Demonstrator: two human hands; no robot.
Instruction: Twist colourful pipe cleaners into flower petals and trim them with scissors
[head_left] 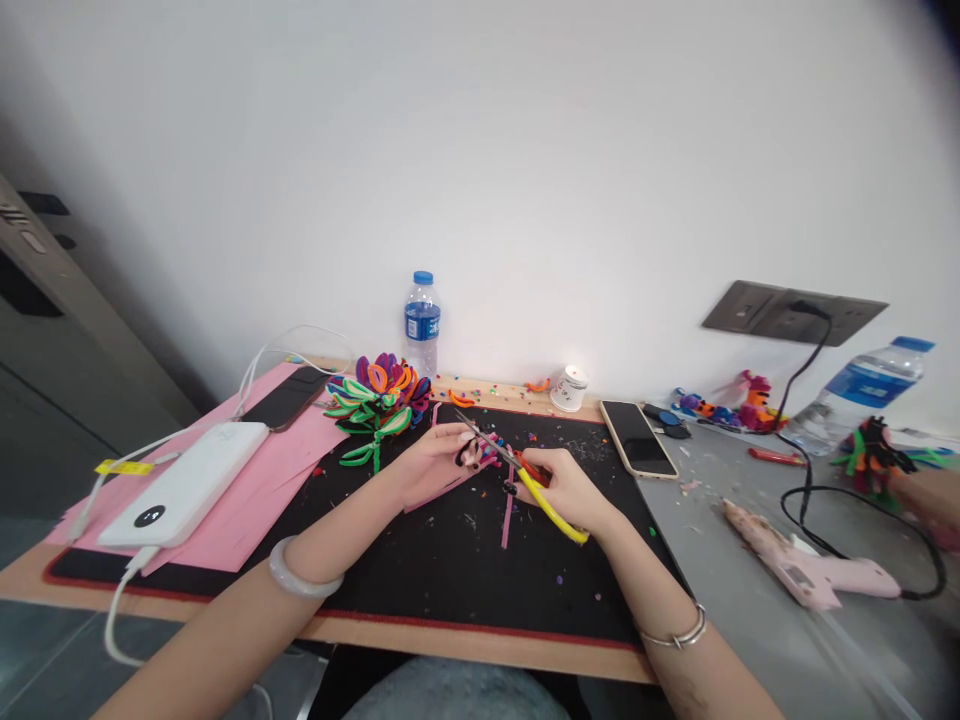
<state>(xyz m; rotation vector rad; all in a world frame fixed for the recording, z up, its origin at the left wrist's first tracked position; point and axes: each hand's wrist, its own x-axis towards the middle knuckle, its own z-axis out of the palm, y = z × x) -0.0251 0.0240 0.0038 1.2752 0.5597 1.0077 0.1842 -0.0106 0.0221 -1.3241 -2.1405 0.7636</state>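
Yellow-handled scissors (555, 513) above the black mat (442, 575)

Grey metal blades run from a bright yellow handle. The right hand (568, 483) grips the scissors over the mat; the left hand (430, 468), fingers curled, is near the blades, its hold unclear. A thin, flat pink strip (507, 522) shows against the mat.

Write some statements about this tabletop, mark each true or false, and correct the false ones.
1. The right hand holds metal scissors with a yellow handle. True.
2. The white rectangular power bank lies directly on the black mat. False: it lies on pink paper sheets.
3. In the picture, the bunch of multicoloured fuzzy flowers is left of the white printed cup. True.
4. The pale pink glue gun lies on the pink paper sheets. False: it lies on the grey tabletop.
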